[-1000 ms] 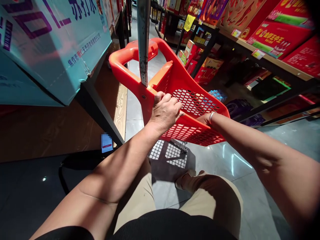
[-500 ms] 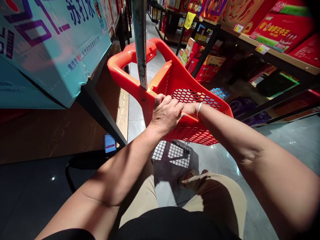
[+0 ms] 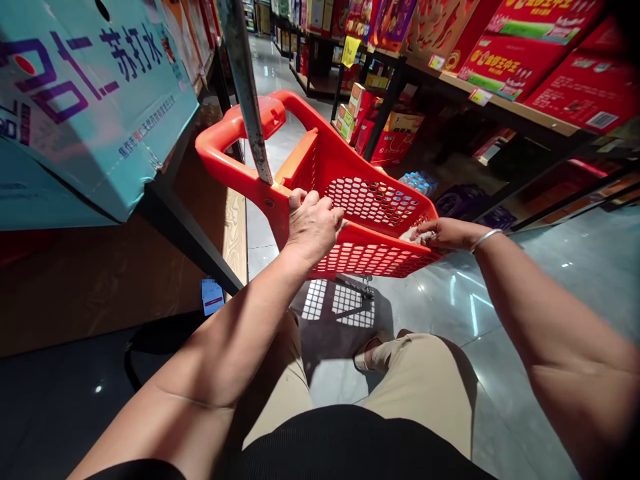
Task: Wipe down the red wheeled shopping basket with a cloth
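Note:
An orange-red plastic shopping cart (image 3: 240,170) stands in front of me, its perforated basket side facing me. My left hand (image 3: 315,223) is closed over the basket's near top rim, close to the handle end. At the far right corner of the basket, my right hand (image 3: 445,233), with a bracelet at the wrist, presses a whitish cloth (image 3: 417,236) against the rim. Its fingers are closed on the cloth, which is partly hidden inside the basket.
A worn metal post (image 3: 247,87) rises by the cart handle. On my left, a light-blue carton (image 3: 100,133) sits above a wooden platform. Shelves with red gift boxes (image 3: 515,60) line the right side. A phone (image 3: 213,298) with a lit screen lies low at left, near a dark bag.
My right hand has moved right, from beside the left hand to the basket's far corner, and the cloth now shows. The left hand stays on the rim. The view has shifted slightly.

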Available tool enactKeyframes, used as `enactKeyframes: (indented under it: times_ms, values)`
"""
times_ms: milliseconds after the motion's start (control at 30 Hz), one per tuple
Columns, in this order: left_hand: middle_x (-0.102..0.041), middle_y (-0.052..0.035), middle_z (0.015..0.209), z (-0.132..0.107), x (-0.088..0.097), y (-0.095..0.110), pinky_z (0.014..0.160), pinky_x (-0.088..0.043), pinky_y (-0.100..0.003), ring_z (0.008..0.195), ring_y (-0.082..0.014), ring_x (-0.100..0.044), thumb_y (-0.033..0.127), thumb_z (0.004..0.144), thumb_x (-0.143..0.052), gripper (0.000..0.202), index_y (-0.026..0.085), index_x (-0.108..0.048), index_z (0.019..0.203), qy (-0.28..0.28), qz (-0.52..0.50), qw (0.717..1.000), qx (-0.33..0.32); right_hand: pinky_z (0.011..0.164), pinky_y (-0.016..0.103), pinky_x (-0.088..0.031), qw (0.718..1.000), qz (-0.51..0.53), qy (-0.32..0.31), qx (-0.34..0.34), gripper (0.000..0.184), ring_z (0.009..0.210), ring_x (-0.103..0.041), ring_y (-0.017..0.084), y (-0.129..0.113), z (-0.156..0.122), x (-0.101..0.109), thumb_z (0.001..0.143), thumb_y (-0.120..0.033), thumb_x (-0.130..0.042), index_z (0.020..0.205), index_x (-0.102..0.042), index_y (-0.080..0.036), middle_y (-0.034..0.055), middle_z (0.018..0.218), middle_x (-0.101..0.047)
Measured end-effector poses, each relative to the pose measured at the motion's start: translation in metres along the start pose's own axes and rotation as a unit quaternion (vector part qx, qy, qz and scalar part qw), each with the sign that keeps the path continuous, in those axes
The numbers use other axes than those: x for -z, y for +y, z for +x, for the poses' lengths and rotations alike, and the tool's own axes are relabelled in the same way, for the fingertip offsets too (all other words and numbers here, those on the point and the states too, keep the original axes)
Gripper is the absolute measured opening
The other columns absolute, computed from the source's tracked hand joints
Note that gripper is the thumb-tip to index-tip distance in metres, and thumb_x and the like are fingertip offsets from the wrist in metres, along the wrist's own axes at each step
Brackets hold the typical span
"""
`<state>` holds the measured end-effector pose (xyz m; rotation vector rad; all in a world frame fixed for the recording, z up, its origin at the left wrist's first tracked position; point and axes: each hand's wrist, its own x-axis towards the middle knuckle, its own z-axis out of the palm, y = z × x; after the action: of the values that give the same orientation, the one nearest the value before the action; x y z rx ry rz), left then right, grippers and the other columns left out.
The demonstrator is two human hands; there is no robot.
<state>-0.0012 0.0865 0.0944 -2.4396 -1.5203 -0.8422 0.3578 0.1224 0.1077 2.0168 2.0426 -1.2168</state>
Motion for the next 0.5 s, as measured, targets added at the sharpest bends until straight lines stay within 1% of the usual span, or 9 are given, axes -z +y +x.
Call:
enactKeyframes:
  times_ms: [67, 100, 133, 200, 267, 333, 367, 467, 500]
  values:
    - [-0.067, -0.0073, 0.086, 0.002, 0.001, 0.002, 0.105, -0.032, -0.059, 0.101, -0.0294, -0.054, 0.04, 0.097, -0.063, 0.025, 0.025, -0.077, 0.082, 0.004, 0.011, 1.0, 0.0, 0.072, 0.028, -0.058, 0.982, 0.032, 0.117, 0.143, 0.032, 0.077, -0.068, 0.017, -0.012, -0.013, -0.014, 0.072, -0.023, -0.068, 0.103, -0.074, -0.017, 0.0058, 0.092, -0.075]
    - [-0.068, -0.0072, 0.086, 0.003, 0.001, 0.004, 0.105, -0.031, -0.06, 0.101, -0.0297, -0.054, 0.039, 0.097, -0.062, 0.025, 0.025, -0.078, 0.082, 0.004, 0.011, 1.0, 0.001, 0.087, 0.033, -0.059, 0.957, 0.039, 0.188, 0.219, 0.028, 0.091, -0.07, 0.02, -0.022, -0.019, -0.025, 0.074, -0.024, -0.07, 0.102, -0.074, -0.018, 0.0071, 0.101, -0.075]
    - [-0.068, -0.0071, 0.085, 0.004, 0.002, 0.005, 0.105, -0.03, -0.061, 0.101, -0.0299, -0.054, 0.038, 0.097, -0.062, 0.025, 0.026, -0.078, 0.082, 0.002, 0.008, 1.0, 0.004, 0.099, 0.037, -0.056, 0.92, 0.039, 0.259, 0.29, 0.024, 0.103, -0.07, 0.022, -0.032, -0.024, -0.039, 0.077, -0.025, -0.071, 0.101, -0.074, -0.019, 0.008, 0.108, -0.074]
    - [-0.067, -0.0068, 0.084, 0.005, 0.002, 0.007, 0.106, -0.028, -0.062, 0.101, -0.0294, -0.053, 0.035, 0.097, -0.06, 0.026, 0.026, -0.078, 0.081, -0.01, 0.001, 1.0, 0.011, 0.113, 0.044, -0.05, 0.838, 0.027, 0.373, 0.397, 0.022, 0.118, -0.066, 0.025, -0.053, -0.027, -0.073, 0.085, -0.025, -0.069, 0.106, -0.073, -0.022, 0.0086, 0.119, -0.071]
    - [-0.067, -0.0063, 0.083, 0.007, 0.002, 0.009, 0.107, -0.025, -0.061, 0.1, -0.0282, -0.053, 0.032, 0.098, -0.057, 0.027, 0.026, -0.077, 0.081, -0.026, 0.007, 1.0, 0.012, 0.117, 0.048, -0.047, 0.785, 0.002, 0.438, 0.438, 0.028, 0.125, -0.062, 0.025, -0.068, -0.02, -0.114, 0.092, -0.021, -0.063, 0.118, -0.071, -0.027, 0.0072, 0.13, -0.067]
    - [-0.066, -0.0057, 0.083, 0.008, 0.002, 0.01, 0.107, -0.025, -0.059, 0.098, -0.0269, -0.053, 0.029, 0.099, -0.054, 0.028, 0.025, -0.076, 0.082, -0.042, 0.027, 0.999, 0.006, 0.118, 0.05, -0.045, 0.78, -0.035, 0.475, 0.406, 0.033, 0.13, -0.057, 0.026, -0.072, 0.0, -0.159, 0.097, -0.019, -0.058, 0.125, -0.07, -0.031, 0.0054, 0.136, -0.064]
    - [-0.066, -0.0056, 0.084, 0.009, 0.002, 0.009, 0.107, -0.025, -0.058, 0.098, -0.0267, -0.053, 0.027, 0.1, -0.052, 0.028, 0.024, -0.075, 0.083, -0.049, 0.039, 0.998, 0.001, 0.12, 0.052, -0.043, 0.798, -0.063, 0.47, 0.372, 0.033, 0.13, -0.056, 0.027, -0.07, 0.012, -0.182, 0.099, -0.019, -0.056, 0.126, -0.07, -0.032, 0.0049, 0.137, -0.064]
    - [-0.067, -0.0062, 0.088, 0.008, 0.001, 0.008, 0.105, -0.027, -0.056, 0.101, -0.0276, -0.053, 0.026, 0.101, -0.048, 0.029, 0.024, -0.073, 0.087, -0.056, 0.061, 0.997, -0.008, 0.118, 0.052, -0.042, 0.877, -0.161, 0.357, 0.278, 0.046, 0.125, -0.055, 0.029, -0.051, 0.05, -0.245, 0.099, -0.01, -0.046, 0.132, -0.071, -0.031, 0.0059, 0.14, -0.064]
    - [-0.068, -0.0064, 0.09, 0.008, 0.001, 0.007, 0.105, -0.027, -0.055, 0.101, -0.028, -0.053, 0.027, 0.101, -0.047, 0.029, 0.024, -0.073, 0.088, -0.055, 0.062, 0.997, -0.008, 0.117, 0.051, -0.043, 0.889, -0.174, 0.329, 0.268, 0.05, 0.123, -0.056, 0.029, -0.042, 0.06, -0.263, 0.096, -0.006, -0.047, 0.132, -0.071, -0.03, 0.0063, 0.139, -0.065]
